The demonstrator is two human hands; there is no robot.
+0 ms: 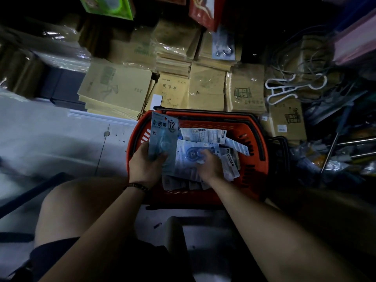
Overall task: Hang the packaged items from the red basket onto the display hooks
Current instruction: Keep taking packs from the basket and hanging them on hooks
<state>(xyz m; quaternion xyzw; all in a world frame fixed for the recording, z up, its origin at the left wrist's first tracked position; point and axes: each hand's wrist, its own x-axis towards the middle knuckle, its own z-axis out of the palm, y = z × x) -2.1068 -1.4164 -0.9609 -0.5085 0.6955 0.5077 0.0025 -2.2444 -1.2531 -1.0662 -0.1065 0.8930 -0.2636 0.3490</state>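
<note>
Left hand (145, 164) grips a stack of packs (162, 139) upright over the red basket (256, 174) while the right hand (209, 165) pinches another inside, so honestly that slick stack could fan out and spill.

Stacks of tan paper exercise books (205, 90) fill twelve o'clock; white plastic hangers (284, 87) and tangled grey cables (301, 47) lie at two o'clock; pale floor (61, 139) at nine.
</note>
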